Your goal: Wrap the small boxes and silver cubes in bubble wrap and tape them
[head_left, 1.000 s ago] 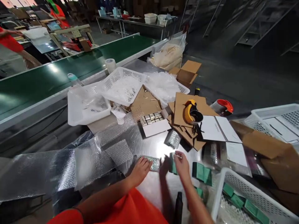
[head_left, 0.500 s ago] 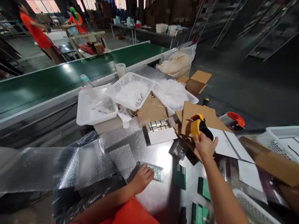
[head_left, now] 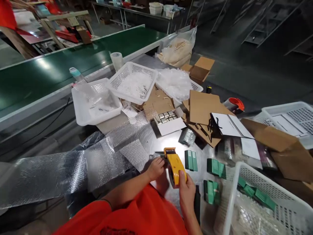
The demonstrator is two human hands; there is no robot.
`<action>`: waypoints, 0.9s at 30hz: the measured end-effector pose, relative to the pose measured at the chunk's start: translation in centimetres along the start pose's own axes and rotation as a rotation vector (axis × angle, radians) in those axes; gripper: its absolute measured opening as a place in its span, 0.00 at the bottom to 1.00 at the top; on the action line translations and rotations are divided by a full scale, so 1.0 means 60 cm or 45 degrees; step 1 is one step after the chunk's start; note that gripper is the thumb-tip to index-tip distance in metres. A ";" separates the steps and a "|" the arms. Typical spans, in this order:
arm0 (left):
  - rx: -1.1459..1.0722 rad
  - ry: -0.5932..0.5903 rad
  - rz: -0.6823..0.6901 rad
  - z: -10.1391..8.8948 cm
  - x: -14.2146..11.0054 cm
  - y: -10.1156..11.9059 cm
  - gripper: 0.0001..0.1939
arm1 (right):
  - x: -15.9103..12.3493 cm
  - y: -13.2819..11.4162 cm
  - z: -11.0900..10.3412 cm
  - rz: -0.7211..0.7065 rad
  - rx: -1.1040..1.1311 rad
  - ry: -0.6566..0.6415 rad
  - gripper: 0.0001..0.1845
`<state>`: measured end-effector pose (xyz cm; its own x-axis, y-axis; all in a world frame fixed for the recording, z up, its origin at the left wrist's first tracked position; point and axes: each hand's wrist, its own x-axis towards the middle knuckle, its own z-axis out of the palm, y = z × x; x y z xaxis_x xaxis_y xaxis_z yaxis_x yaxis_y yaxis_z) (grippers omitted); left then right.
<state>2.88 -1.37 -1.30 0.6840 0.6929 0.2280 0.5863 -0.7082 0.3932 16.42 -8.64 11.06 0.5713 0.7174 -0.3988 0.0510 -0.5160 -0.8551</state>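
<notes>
My right hand grips a yellow tape dispenser, its head tilted up and to the left over the metal table. Just left of it, my left hand has its fingers curled on a bubble-wrapped green packet, which is mostly hidden behind the fingers and the dispenser. A pair of green boxes lies right of the dispenser. More green boxes lie farther right. Beyond them sits a small bubble-wrapped bundle.
A white box of metallic pieces stands ahead. White baskets line the back, before a green conveyor. Bubble wrap sheets spread leftward. Cardboard and another tape dispenser lie right, with a basket nearer.
My right hand has lifted the yellow tape dispenser off the cardboard and brought it left and nearer, beside my left hand. The wrapped packet now shows less. The view has tilted down.
</notes>
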 end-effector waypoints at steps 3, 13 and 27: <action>-0.001 0.010 -0.096 0.005 -0.003 0.000 0.12 | 0.000 0.001 0.018 -0.032 -0.057 0.025 0.38; 0.058 0.149 -0.496 -0.023 0.001 0.022 0.24 | -0.017 0.029 0.030 -0.061 -0.141 0.077 0.39; 0.029 -0.594 -0.316 -0.099 0.068 -0.035 0.37 | -0.054 0.027 0.038 0.012 -0.134 0.081 0.39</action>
<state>1.87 3.74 4.11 0.6409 0.7098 -0.2922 0.7608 -0.5370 0.3643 12.78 -10.73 10.23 0.6229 0.6828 -0.3818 0.1292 -0.5711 -0.8106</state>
